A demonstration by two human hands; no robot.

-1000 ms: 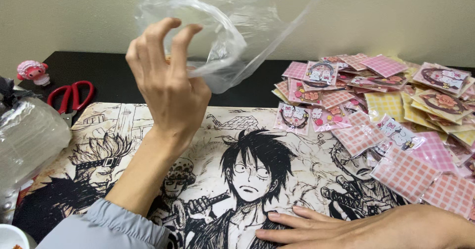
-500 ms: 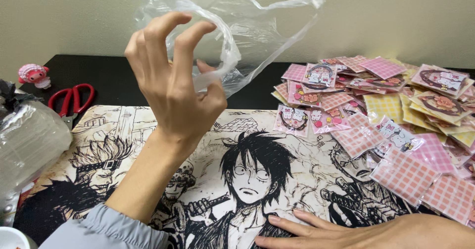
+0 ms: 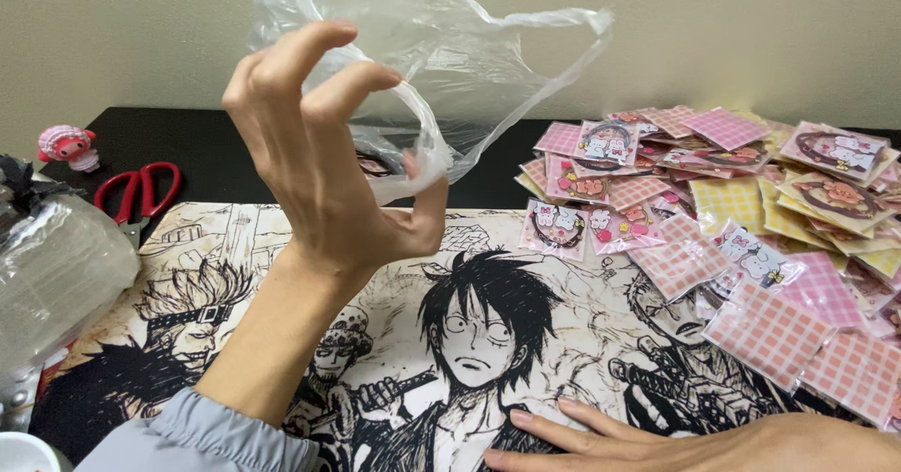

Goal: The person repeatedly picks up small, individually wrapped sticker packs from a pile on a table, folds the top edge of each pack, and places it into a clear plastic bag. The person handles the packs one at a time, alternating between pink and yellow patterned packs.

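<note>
Left hand [image 3: 324, 167] lifting clear plastic bag [image 3: 441, 68] higher above mat [image 3: 244, 247], thumb pinching film, fingers curling looser; right hand [image 3: 657, 439] resting flat, empty, on mat.

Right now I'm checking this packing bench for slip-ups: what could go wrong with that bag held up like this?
The left hand pinches the clear plastic bag only at a thin twisted edge, so it may slip or tear. The bag hangs loose close above the pile of pink and yellow packets and could brush some out of place. The right hand lies flat on the printed mat, not steadying the bag.
</note>
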